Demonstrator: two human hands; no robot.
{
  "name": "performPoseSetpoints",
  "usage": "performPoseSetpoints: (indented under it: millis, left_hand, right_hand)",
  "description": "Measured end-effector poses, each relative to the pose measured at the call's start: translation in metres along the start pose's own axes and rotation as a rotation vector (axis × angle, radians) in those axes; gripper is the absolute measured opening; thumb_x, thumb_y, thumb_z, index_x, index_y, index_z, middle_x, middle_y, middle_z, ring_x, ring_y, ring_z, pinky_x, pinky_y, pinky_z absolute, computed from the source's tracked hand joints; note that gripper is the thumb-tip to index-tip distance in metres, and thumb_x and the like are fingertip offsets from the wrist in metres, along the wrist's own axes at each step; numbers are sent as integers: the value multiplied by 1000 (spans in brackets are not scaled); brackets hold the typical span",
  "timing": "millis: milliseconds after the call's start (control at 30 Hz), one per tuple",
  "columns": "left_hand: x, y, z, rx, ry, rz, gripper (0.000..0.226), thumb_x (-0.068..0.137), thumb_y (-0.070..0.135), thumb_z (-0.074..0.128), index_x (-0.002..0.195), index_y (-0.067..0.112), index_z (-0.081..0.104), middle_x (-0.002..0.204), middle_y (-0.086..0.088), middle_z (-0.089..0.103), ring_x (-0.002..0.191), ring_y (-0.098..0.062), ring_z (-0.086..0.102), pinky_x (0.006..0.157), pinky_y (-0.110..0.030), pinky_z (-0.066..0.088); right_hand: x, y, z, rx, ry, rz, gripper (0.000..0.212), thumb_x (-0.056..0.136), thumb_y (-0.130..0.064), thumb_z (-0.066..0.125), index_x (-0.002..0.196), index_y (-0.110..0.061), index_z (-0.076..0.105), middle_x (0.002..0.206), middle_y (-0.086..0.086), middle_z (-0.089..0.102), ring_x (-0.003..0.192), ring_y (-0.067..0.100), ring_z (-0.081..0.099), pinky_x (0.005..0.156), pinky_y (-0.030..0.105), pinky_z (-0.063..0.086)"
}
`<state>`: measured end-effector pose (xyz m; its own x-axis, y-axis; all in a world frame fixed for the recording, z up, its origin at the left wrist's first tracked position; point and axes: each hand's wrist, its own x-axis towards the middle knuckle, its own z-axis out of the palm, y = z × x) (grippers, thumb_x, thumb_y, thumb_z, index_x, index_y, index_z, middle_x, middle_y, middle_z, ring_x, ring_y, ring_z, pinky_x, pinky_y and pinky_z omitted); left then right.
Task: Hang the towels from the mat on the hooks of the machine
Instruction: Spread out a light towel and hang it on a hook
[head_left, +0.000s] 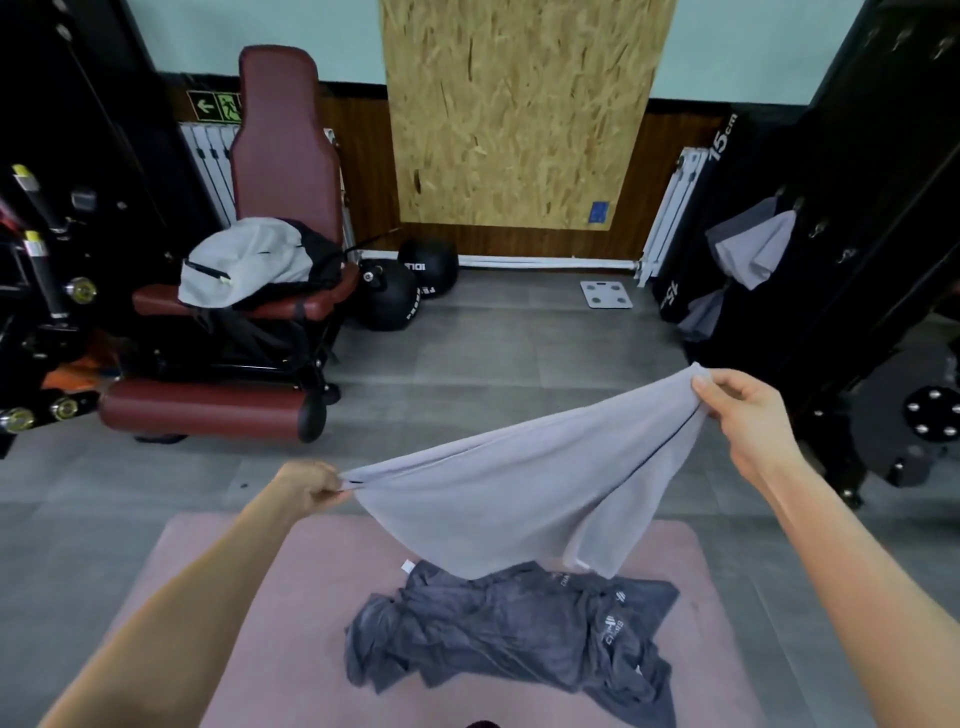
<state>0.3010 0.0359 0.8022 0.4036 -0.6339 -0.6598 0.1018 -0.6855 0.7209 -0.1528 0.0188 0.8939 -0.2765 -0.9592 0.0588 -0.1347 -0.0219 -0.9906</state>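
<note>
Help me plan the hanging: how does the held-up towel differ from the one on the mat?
The held towel is light grey; the mat towel is dark grey. The held towel is stretched between left hand and right hand; the mat towel lies crumpled on the pink mat. The mat towel shows white lettering; the held towel shows none. Neither hangs on a hook.

Matt grey cloth towel (519, 488); rough chipboard panel (524, 109); glossy maroon seat (280, 145).
</note>
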Motion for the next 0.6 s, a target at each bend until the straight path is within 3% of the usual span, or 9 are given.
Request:
performPoseSetpoints:
  millis: [67,100,133,167,233,300,367,433,600]
  left_hand:
    - [2,4,-5,-139,-103,-76,33,89,-24,27,74,-1,47,78,-15,48,66,-26,53,59,-22,55]
    - [1,7,-7,-165,-131,-93,35,89,-23,25,77,-2,49,81,-15,49,71,-25,50,79,-24,51]
    - [-1,10,-11,-179,-160,-96,35,90,-22,23,80,-2,50,83,-15,51,74,-24,50,87,-26,48]
    - [-3,14,-14,-171,-178,-92,35,89,-21,23,82,-4,52,85,-15,53,75,-24,51,82,-23,50]
    - [-13,22,-17,-57,-212,-60,33,84,-22,25,85,-8,55,85,-16,56,70,-23,54,53,-20,54]
    - [-27,28,-17,199,-230,70,32,76,-24,30,78,-14,60,74,-16,59,52,-18,52,38,-16,44]
    - [-36,33,-14,533,-212,319,32,71,-20,37,64,-10,67,57,-10,63,43,-15,45,39,-16,36]
    - [-50,39,-9,751,-238,521,34,70,-11,48,52,7,70,52,2,65,44,-7,49,44,-16,40]
    - [-83,51,0,776,-364,634,21,67,22,68,52,9,62,44,9,52,46,-2,45,50,-15,37]
  right_hand:
    - [2,20,-4,-16,42,58,14,89,-6,58,80,-14,64,65,-14,66,64,-1,57,67,16,45]
    - [3,30,-6,-18,59,88,15,90,-5,58,79,-13,63,65,-12,65,59,-4,55,62,13,45]
    - [4,39,-9,-15,73,117,15,90,-4,57,79,-13,62,66,-9,64,58,-3,55,60,13,45]
    - [5,49,-12,-12,82,146,15,90,-3,57,79,-13,62,68,-7,64,61,-1,55,62,16,45]
    - [9,64,-19,-4,77,203,13,89,-3,57,81,-11,63,72,-3,64,71,9,55,68,23,44]
    - [12,74,-23,20,61,257,13,90,-3,56,82,-10,63,76,1,63,75,15,54,71,26,44]
    - [15,77,-25,63,67,304,16,91,-2,52,80,-12,60,79,3,61,76,14,54,70,24,43]
    - [18,78,-27,100,84,342,21,93,-2,49,77,-14,57,79,2,57,74,13,52,68,23,42]
    - [28,81,-34,127,156,394,22,94,-5,48,76,-16,54,79,2,55,72,12,51,64,24,41]
